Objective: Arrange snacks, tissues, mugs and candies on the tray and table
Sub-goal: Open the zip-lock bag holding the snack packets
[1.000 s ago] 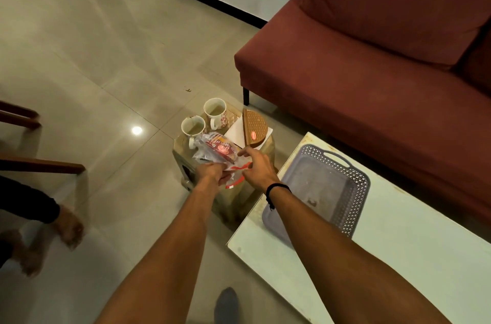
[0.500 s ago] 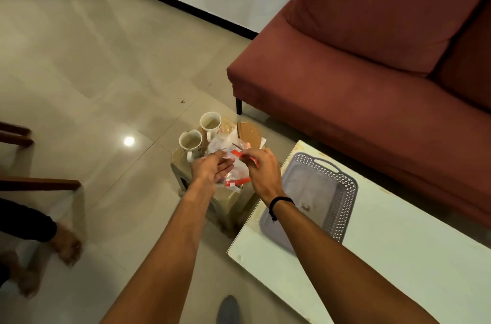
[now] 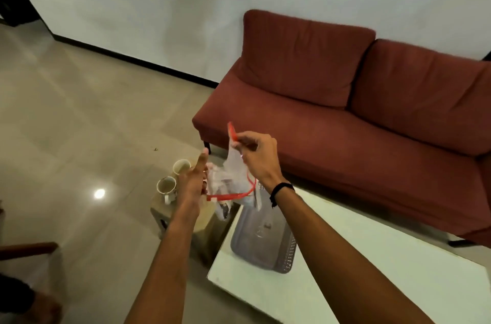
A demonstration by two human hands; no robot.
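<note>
I count one clear zip bag (image 3: pixel 233 177) with a red seal, two mugs (image 3: pixel 166 187) side by side on the low stool (image 3: pixel 204 220), one grey tray (image 3: pixel 265 238) on the white table (image 3: pixel 372 270), and one red sofa (image 3: pixel 345 116) behind. My right hand (image 3: pixel 255 149) pinches the bag's red top edge, lifting it above the stool and the tray's near end. My left hand (image 3: pixel 192 180) lies flat-fingered against the bag's side, gripping nothing, and hides part of the stool top.

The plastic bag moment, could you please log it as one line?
right hand: grips plastic bag, lifted | left hand: open beside bag | tray: on table | mugs: on stool
</note>
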